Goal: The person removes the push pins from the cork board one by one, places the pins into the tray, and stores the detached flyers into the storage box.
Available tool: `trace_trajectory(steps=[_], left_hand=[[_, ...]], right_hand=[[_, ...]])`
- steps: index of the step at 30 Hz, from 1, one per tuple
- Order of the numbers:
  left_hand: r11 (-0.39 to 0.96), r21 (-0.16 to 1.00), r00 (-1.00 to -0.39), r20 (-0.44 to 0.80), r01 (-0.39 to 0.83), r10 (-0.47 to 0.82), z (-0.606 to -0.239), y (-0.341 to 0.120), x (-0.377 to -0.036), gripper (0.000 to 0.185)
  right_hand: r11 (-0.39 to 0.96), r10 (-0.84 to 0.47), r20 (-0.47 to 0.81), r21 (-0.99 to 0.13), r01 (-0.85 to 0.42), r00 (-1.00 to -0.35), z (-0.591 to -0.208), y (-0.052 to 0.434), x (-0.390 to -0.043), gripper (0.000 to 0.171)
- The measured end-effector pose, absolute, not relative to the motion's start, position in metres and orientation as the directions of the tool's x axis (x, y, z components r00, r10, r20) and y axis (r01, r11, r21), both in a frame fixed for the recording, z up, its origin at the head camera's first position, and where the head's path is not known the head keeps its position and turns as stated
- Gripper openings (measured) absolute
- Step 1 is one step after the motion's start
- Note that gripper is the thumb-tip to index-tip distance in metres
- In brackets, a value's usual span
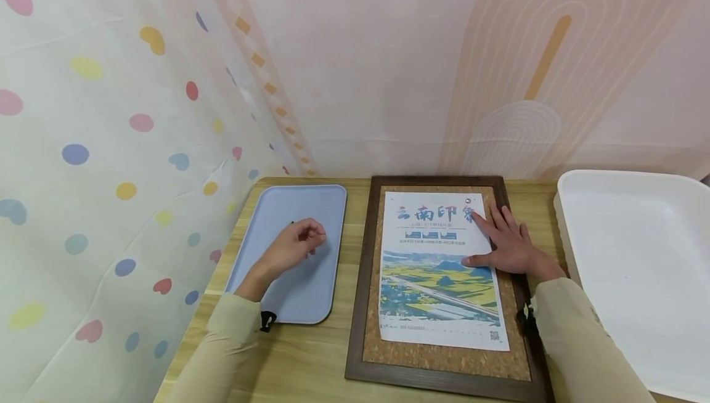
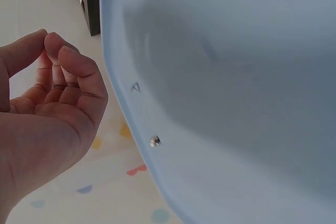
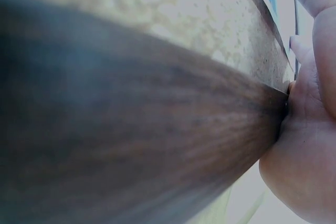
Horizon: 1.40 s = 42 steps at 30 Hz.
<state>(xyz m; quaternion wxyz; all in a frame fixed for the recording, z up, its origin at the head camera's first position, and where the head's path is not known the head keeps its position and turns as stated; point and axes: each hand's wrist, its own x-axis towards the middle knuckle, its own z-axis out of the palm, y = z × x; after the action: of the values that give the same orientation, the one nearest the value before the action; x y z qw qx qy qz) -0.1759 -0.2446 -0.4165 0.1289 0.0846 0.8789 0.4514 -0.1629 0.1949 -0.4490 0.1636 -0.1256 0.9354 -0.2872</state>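
A dotted curtain (image 1: 111, 162) is hanging along the far left, running close to the left edge of the tabletop (image 1: 310, 360). Just inside that edge a pale blue tray (image 1: 327, 206) is lying flat, with a narrow strip of bare wood between its right rim and the frame beside it. The left hand (image 1: 291, 246) is hovering over the tray's middle, fingers (image 2: 73, 66) curling in toward the thumb with tips meeting; whether they are pinching anything cannot be told. A tiny pin-like speck (image 2: 155, 141) is sitting on the tray floor near its rim, apart from that hand. At centre a dark wooden frame (image 1: 360, 304) is holding a cork board (image 1: 444, 360), and a printed poster (image 1: 438, 267) is lying on the cork with cork margins showing below and at both sides. The right hand (image 1: 507, 246) is pressing flat on the poster's upper right edge, fingers straight and spread, gripping nothing. At far right a white tray (image 1: 638, 255) is sitting close to the frame.
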Motion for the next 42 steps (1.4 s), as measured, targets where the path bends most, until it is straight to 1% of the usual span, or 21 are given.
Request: trace_trajectory(steps=[11, 19, 42], left_hand=[[0.562, 0.827, -0.962, -0.158, -0.005, 0.223, -0.418, -0.256, -0.174, 0.009], [0.58, 0.814, -0.964, -0.15, 0.004, 0.218, -0.42, -0.268, -0.172, 0.012], [0.617, 0.781, -0.974, -0.199, -0.093, 0.106, -0.425, -0.289, -0.176, 0.015]], right_hand=[[0.804, -0.327, -0.227, -0.577, -0.143, -0.917, -0.448, 0.194, -0.162, 0.113], [0.81, -0.32, -0.228, -0.569, -0.141, -0.92, -0.448, 0.194, -0.163, 0.114], [0.814, -0.316, -0.234, -0.566, -0.135, -0.92, -0.451, 0.195, -0.164, 0.113]])
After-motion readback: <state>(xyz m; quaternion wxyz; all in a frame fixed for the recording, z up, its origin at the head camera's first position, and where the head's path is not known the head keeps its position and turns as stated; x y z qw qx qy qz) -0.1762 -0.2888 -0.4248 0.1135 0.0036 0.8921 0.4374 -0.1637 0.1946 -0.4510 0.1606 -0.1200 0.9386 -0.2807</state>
